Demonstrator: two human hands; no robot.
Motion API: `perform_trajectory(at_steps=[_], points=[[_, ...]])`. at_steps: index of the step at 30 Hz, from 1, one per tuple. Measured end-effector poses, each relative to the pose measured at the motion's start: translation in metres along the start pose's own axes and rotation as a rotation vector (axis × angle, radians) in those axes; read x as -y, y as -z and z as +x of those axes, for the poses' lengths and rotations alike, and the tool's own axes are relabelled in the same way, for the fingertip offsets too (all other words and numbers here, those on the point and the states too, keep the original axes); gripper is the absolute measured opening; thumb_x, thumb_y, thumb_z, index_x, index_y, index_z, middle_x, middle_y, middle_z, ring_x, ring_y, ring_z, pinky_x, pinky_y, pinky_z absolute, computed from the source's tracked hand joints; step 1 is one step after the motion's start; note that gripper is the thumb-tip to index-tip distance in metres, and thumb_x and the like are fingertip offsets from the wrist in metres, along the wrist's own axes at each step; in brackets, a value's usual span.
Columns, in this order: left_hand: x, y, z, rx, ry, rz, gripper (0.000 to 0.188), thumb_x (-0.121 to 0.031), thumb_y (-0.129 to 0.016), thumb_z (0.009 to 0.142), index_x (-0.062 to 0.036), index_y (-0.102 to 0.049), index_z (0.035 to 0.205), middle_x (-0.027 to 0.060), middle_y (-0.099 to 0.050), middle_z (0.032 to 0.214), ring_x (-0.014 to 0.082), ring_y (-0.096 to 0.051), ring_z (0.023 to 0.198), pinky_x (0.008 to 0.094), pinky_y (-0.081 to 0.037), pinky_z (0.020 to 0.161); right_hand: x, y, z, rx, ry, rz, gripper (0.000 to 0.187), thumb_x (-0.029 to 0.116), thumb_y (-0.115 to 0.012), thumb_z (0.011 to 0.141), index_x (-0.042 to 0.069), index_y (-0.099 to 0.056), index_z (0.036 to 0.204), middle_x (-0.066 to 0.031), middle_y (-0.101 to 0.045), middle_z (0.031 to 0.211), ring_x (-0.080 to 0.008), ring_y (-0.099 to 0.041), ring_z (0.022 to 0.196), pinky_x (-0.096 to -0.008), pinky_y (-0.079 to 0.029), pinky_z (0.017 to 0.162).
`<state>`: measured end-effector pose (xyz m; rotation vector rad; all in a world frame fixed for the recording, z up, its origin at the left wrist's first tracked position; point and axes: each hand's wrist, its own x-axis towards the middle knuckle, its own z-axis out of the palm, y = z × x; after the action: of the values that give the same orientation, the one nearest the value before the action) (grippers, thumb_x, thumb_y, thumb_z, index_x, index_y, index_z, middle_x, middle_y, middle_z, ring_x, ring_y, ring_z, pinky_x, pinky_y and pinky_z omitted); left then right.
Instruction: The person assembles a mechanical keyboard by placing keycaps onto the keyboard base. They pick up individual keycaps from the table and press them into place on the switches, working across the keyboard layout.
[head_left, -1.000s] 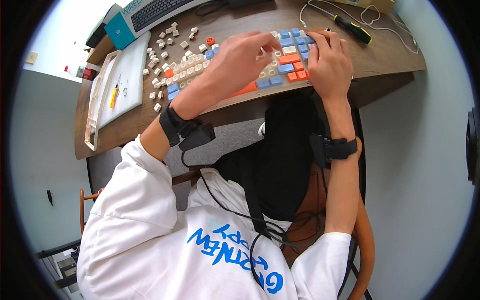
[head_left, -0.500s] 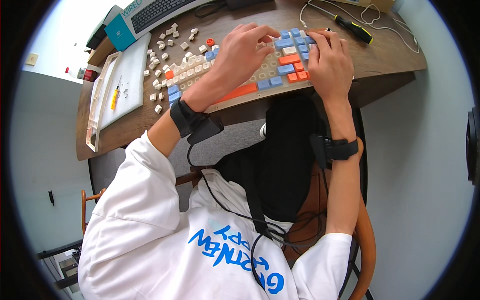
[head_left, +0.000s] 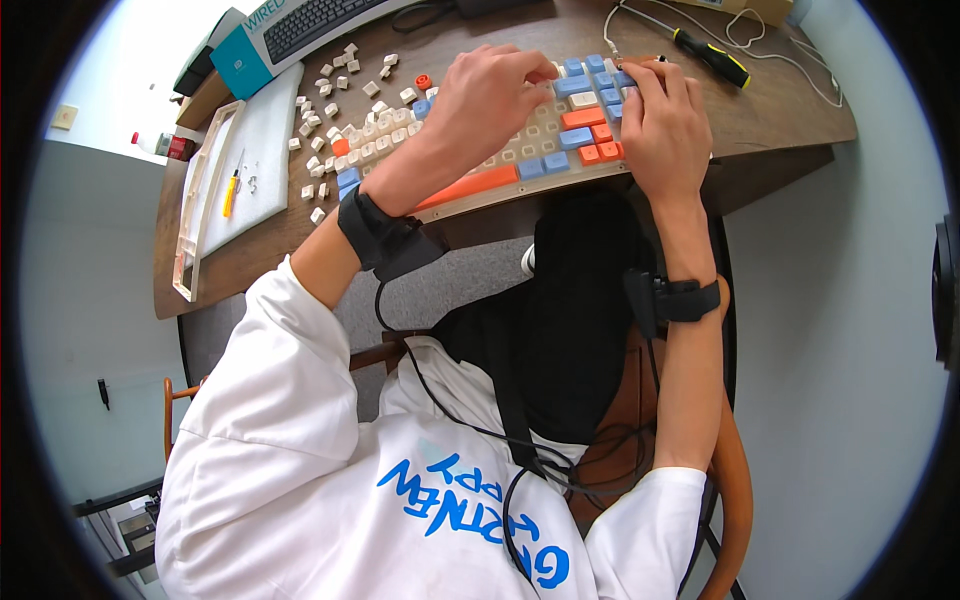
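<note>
A mechanical keyboard [head_left: 480,185] with orange, blue and cream keycaps lies along the desk's near edge, and many of its middle key positions show bare sockets. My left hand [head_left: 485,110] reaches over its upper middle. The thumb and index finger there are drawn together in a pinch, and I cannot make out what is between them. At the keyboard's upper right corner, my right hand [head_left: 668,135] is closed with bent fingers around the edge; the fingertips are partly hidden. Blue keycaps [head_left: 574,87] sit between the two hands.
Loose cream keycaps [head_left: 331,110] and a red one [head_left: 423,81] lie left of the keyboard. Further left are a white foam sheet [head_left: 262,180], a yellow screwdriver [head_left: 231,193] and a clear frame [head_left: 192,215]. A black-and-yellow screwdriver [head_left: 712,60] and white cable [head_left: 745,40] lie at right.
My left thumb and index finger have come closer together. My right hand remains at the keyboard's corner. The whole view has shifted very slightly.
</note>
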<state>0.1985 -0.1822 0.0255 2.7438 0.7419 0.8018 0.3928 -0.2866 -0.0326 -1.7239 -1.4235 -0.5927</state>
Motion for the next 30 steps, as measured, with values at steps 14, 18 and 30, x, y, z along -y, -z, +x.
perform_trajectory(at_steps=[14,18,30], points=[[0.007,-0.012,-0.003,-0.119,-0.109,-0.013,0.009,-0.012,-0.076,0.087,-0.0057,-0.078,0.093,0.0089,-0.074,0.088,0.0321,-0.068,0.089,0.0439,-0.055,0.082,-0.002,-0.001,-0.001,-0.002,0.030,-0.016,0.024,0.014,-0.065,0.095,0.013,-0.077,0.115,-0.0012,-0.068,0.117,-0.0267,-0.064,0.105,-0.0392,-0.055,0.093],[0.009,-0.016,-0.002,-0.096,-0.160,0.022,0.007,-0.009,-0.074,0.087,-0.0050,-0.076,0.091,0.0076,-0.074,0.088,0.0329,-0.067,0.090,0.0437,-0.055,0.082,0.000,0.000,0.001,0.032,0.009,-0.015,0.024,0.014,-0.065,0.095,0.013,-0.077,0.116,-0.0017,-0.068,0.117,-0.0273,-0.063,0.106,-0.0393,-0.055,0.094],[0.012,0.068,-0.046,-0.094,-0.139,0.076,0.015,-0.011,-0.072,0.097,-0.0052,-0.080,0.107,0.0116,-0.076,0.105,0.0312,-0.069,0.104,0.0424,-0.055,0.095,0.000,0.002,0.001,0.058,0.019,-0.026,0.025,0.013,-0.063,0.096,0.013,-0.075,0.119,-0.0033,-0.068,0.121,-0.0297,-0.063,0.112,-0.0410,-0.054,0.096]])
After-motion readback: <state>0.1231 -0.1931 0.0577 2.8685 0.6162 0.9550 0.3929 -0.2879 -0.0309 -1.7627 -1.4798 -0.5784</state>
